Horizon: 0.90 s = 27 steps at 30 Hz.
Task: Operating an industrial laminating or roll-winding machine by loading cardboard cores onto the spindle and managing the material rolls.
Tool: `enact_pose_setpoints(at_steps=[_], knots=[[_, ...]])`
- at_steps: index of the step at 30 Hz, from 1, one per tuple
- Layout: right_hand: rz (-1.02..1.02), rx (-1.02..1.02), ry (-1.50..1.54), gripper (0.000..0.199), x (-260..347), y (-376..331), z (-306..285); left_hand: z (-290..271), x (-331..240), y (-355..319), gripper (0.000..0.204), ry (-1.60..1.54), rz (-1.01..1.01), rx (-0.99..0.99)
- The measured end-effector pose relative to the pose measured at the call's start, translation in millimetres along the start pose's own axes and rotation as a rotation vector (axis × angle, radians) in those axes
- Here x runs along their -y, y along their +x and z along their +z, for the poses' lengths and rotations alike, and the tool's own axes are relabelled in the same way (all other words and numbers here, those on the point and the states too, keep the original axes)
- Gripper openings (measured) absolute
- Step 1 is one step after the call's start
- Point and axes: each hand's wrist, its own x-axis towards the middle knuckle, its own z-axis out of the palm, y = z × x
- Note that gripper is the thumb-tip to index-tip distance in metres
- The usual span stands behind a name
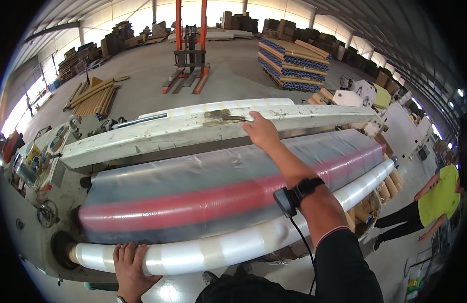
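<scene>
My left hand lies over the left end of a roll of clear-white banded film, fingers laid across its upper side and thumb apart. My right hand reaches forward to the long white beam of the machine. Its fingers are closed on a slim dark tool, whose exact kind I cannot make out. The tool lies at a brown worn patch on the beam's top. Between the beam and the film roll, a wide grey film sheet with a red band stretches across the rollers.
A handwheel and tape rolls are on the machine's left side. A person in a yellow-green shirt stands at right. Beyond the machine are an orange lift stacker, cardboard tubes and a tall stack of tubes and blue rolls.
</scene>
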Motion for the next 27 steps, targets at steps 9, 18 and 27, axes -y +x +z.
enact_pose_setpoints(at_steps=[9, 18, 27], knots=[[0.383, 0.064, 0.52, 0.03, -4, 27, 31, -3, 8, -2, 0.078, -0.029, -0.009, 0.006], [0.461, -0.119, 0.654, 0.017, 5, 27, 35, -5, 13, -6, 0.075, -0.061, -0.022, 0.026], [0.547, 0.105, 0.686, 0.007, -9, 7, 27, -10, 18, 2, 0.072, -0.083, -0.004, 0.039]])
